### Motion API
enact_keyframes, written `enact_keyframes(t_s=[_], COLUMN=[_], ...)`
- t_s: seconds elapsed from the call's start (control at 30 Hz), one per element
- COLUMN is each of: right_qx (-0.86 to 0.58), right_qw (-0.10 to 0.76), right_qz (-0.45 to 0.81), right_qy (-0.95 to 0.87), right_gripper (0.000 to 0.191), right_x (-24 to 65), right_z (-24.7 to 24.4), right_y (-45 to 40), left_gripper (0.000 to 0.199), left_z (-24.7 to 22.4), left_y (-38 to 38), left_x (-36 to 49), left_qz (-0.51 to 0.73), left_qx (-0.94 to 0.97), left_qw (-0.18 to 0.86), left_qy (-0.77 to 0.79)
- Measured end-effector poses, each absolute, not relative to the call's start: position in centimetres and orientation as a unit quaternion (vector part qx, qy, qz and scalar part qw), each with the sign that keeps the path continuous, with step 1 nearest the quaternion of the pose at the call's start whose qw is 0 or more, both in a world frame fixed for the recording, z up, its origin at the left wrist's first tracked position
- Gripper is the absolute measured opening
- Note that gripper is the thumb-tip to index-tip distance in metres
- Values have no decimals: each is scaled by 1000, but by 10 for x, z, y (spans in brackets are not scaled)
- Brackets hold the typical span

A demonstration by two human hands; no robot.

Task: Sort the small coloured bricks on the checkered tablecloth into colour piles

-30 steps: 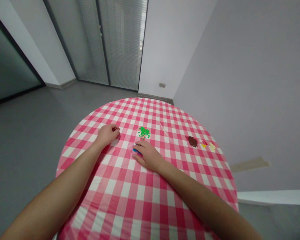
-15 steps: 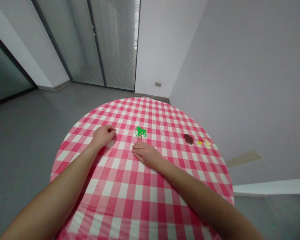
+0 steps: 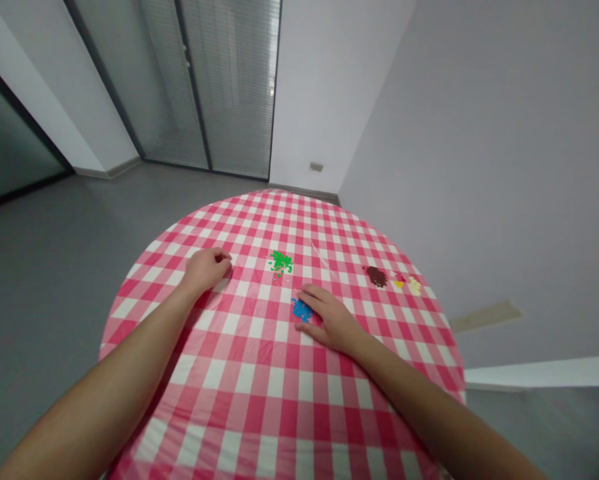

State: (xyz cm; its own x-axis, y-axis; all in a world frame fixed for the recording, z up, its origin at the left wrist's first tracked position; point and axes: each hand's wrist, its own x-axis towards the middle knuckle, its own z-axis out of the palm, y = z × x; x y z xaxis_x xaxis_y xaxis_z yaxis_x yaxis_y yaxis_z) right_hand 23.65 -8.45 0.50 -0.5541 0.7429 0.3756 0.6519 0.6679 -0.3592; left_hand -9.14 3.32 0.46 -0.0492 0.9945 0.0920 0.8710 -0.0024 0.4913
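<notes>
Your right hand (image 3: 326,319) lies palm down and open on the gingham cloth of the round counter (image 3: 259,413), reaching in from the lower right on a straight forearm. Its fingers (image 3: 312,291) fan toward the upper left and its thumb (image 3: 304,328) spreads low, so a small pile of blue bits (image 3: 302,310) sits in the gap between them, touching or almost touching the hand. You aren't visibly gripping anything with it. Your left hand (image 3: 205,270) rests on the cloth further left, curled into a loose closed shape with its knuckles forward; nothing shows in it, though the curled fingers could hide something small. The pile of green bits (image 3: 280,263) lies between your hands, nearer the far side of the counter and touching neither. Off to the right, well beyond your right hand, a pile of brown bits (image 3: 376,276) sits just beside a little group of yellow bits (image 3: 398,283) and cream bits (image 3: 414,286). Past the counter's far edge, you face a gray floor (image 3: 79,247) and a glass door with blinds (image 3: 234,87).
</notes>
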Motion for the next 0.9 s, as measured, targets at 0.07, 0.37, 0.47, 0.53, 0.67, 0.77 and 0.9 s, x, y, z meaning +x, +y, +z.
enact_keyframes(t_s=[0.07, 0.37, 0.47, 0.53, 0.67, 0.77, 0.9], right_qx=[-404, -377, -408, -437, -500, -533, -574], right_qw=[227, 246, 253, 245, 239, 233, 223], right_qz=[107, 89, 70, 55, 17, -6, -50], right_qy=[-880, -888, -874, -864, -832, -813, -787], right_gripper=[63, 28, 28, 27, 28, 29, 31], right_x=[234, 221, 242, 262, 302, 332, 372], right_z=[6, -3, -4, -3, -2, -2, -5], right_y=[-83, -67, -70, -74, -81, -85, -89], left_gripper=[25, 26, 26, 27, 28, 28, 28], left_z=[4, 8, 8, 8, 8, 8, 9], left_y=[34, 33, 33, 33, 33, 33, 32], left_x=[-92, -86, -85, -84, -83, -83, -82], left_qz=[213, 198, 199, 200, 193, 192, 192], left_qx=[674, 668, 671, 671, 667, 667, 669], left_qw=[143, 148, 141, 138, 139, 139, 137], left_qy=[693, 702, 700, 700, 706, 707, 705])
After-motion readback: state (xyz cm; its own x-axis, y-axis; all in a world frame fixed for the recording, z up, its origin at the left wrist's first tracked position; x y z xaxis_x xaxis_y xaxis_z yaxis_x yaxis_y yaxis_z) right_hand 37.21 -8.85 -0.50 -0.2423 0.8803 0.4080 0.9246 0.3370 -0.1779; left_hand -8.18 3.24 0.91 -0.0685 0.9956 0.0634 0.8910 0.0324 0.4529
